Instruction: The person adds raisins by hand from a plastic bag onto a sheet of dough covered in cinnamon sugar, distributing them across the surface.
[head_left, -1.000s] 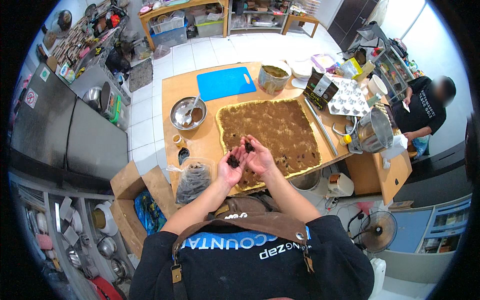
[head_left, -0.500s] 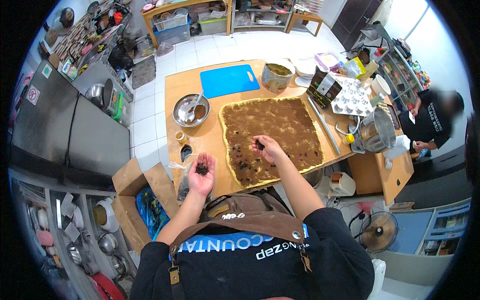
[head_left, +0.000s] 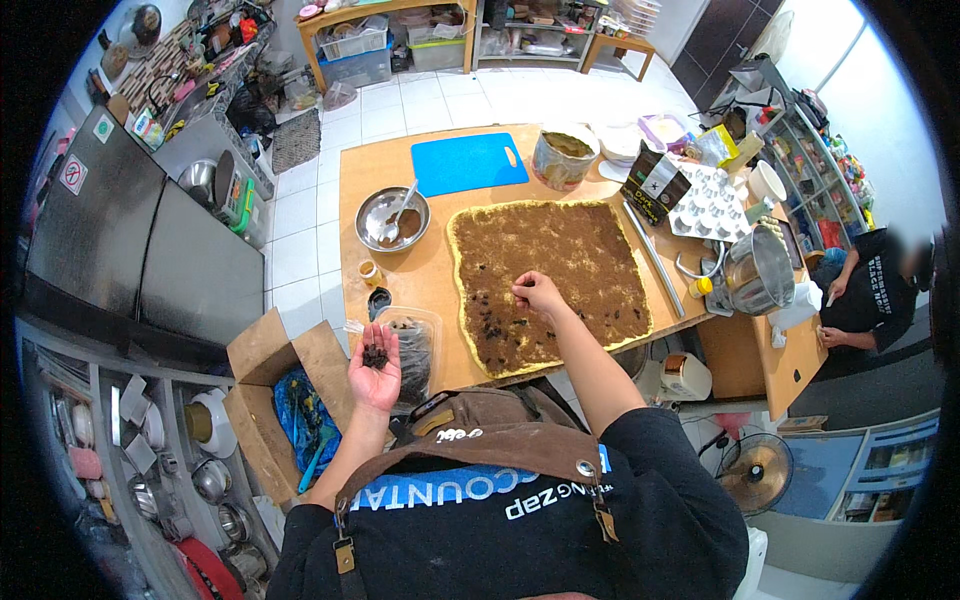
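My left hand [head_left: 377,378] is palm up, carrying a small heap of dark raisins [head_left: 375,356]. Beside it on the table stands a clear plastic tub [head_left: 418,352] with more dark contents in a bag. Over a rolled-out sheet of dough [head_left: 560,250], my right hand [head_left: 540,294] has its fingers pinched together, pointing left. Whatever those fingertips hold is too small to make out. A brown layer covers the dough, leaving a pale yellow edge. Dark raisins [head_left: 490,325] lie scattered on its near left part.
Left of the dough are a steel bowl [head_left: 378,232] with a spoon and a small jar [head_left: 370,272]. Behind lie a blue cutting board [head_left: 468,164] and a tub [head_left: 562,160]. To the right are a metal rod [head_left: 655,262], a mixer bowl [head_left: 758,272] and another person [head_left: 868,290].
My left hand has drawn left and nearer, uncovering more of the clear tub. My right fingers have closed into a pinch; the dark bits seen in them before no longer show.
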